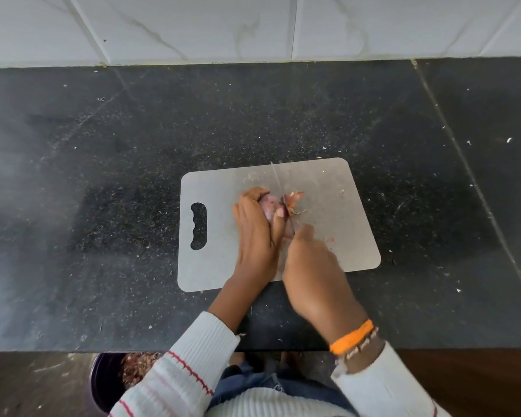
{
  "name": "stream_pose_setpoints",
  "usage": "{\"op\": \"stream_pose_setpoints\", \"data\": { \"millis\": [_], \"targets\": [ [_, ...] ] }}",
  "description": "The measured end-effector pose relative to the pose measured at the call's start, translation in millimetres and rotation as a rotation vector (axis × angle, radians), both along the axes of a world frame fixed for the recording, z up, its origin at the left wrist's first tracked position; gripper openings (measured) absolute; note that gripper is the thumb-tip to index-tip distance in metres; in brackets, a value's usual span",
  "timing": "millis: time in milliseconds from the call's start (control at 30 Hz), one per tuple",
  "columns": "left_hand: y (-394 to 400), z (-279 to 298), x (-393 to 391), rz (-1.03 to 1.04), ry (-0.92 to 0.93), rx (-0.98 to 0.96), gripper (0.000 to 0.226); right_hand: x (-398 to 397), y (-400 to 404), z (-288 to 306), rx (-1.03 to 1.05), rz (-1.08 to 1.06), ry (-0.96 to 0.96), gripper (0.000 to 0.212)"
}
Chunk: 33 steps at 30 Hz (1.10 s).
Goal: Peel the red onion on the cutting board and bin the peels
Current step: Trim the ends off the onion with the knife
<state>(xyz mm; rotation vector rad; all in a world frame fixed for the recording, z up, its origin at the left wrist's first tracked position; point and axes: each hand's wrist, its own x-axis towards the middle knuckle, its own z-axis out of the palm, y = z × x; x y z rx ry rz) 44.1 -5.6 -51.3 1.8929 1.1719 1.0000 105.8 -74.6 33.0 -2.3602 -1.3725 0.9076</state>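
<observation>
1. I see white ribbed sleeves on both arms, crossed by thin red stripes.
2. The right wrist wears an orange band with a beaded bracelet just beside it.
3. Blue denim covers the legs below.

Black speckled stone counter in front of me, littered with pale flecks, seam on right. White marble-look tile wall behind it. Dark floor below counter edge. Soft, even light.
</observation>
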Motion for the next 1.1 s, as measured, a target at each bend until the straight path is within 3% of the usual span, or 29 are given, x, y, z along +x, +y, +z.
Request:
{"op": "stream_pose_setpoints", "data": {
  "millis": [200,367,500,667,900,1100],
  "targets": [
    [5.7,-0.5,3.3,0.014,-0.006,-0.014,0.040,1.6,-4.7,-2.1,-0.031,0.057,-0.060,0.008],
    [4.0,-1.8,5.2,-0.007,0.009,0.025,0.042,6.5,12.6,-4.0,0.003,-0.016,0.013,0.015],
    [8.3,-0.7,4.5,0.036,-0.054,-0.058,0.036,3.3,0.6,-8.3,-0.047,0.027,-0.034,0.016],
    [3.5,-2.2,4.3,0.022,-0.023,-0.018,0.047,10.3,19.6,-20.1,-0.009,-0.029,0.076,0.014],
    [0.6,-0.9,4.1,0.012,-0.016,-0.018,0.049,4.7,17.6,-34.1,0.032,-0.107,-0.017,0.027],
    [-3.8,-2.0,-3.9,0.025,-0.005,-0.036,0.051,20.4,4.1,-45.4,-0.023,-0.055,-0.257,0.021]
  ]
}}
